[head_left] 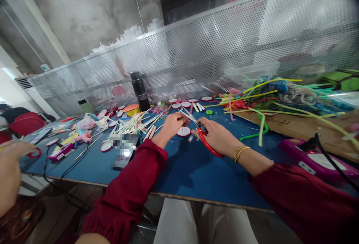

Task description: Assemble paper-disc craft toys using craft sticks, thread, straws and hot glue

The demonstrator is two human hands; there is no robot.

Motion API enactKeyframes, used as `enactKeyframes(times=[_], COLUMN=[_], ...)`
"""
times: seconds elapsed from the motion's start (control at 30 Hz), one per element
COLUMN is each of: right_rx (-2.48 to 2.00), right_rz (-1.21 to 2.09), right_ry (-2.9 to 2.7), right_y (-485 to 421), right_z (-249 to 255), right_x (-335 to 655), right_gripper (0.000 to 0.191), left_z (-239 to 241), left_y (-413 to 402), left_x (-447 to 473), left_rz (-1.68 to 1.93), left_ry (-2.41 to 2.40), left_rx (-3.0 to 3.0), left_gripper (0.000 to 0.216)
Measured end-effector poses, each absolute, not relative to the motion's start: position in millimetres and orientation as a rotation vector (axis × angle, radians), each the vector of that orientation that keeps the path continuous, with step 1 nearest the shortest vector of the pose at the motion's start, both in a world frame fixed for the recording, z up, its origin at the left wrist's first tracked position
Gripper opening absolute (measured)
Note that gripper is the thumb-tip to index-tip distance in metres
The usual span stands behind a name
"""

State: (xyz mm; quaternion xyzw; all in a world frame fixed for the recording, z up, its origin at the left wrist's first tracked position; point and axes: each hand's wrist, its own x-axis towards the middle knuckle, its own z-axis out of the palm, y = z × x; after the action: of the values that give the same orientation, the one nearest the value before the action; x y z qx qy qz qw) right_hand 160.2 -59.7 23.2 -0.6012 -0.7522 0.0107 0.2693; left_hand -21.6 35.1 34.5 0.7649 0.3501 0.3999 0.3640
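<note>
My right hand [217, 133] is closed around red-handled scissors [208, 146], whose metal blades point up and left toward my left hand. My left hand [171, 126] has its fingers pinched together right by the blade tips. What it pinches is too small to make out. Just below the blades lies a white disc with a red rim [184, 131], partly under my left fingers. A small clear piece [190, 139] rests beside that disc on the blue table [185, 173].
Left of my hands are a pile of thin sticks [131, 126] and a black bottle [140, 91]. Pipe cleaners and yarn [269, 94] heap on cardboard [269, 124] at right, near a purple power strip [316, 158]. A co-worker's hand [12, 161] is at far left.
</note>
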Motion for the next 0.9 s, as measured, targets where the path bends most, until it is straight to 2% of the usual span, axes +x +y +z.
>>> enactKeyframes(times=[0.47,0.9], right_rx=[-1.561,-1.646], right_rz=[0.081,0.238], right_ry=[-2.030,-1.983], right_y=[-63,-66], right_z=[22,25], right_x=[158,154], right_gripper=[0.037,0.027], left_z=[45,42], left_y=[22,22], left_x=[-25,-19], left_rz=[1.040,0.998], left_ry=[0.828,0.927], left_rx=[1.756,1.782], left_gripper=[0.007,0.017])
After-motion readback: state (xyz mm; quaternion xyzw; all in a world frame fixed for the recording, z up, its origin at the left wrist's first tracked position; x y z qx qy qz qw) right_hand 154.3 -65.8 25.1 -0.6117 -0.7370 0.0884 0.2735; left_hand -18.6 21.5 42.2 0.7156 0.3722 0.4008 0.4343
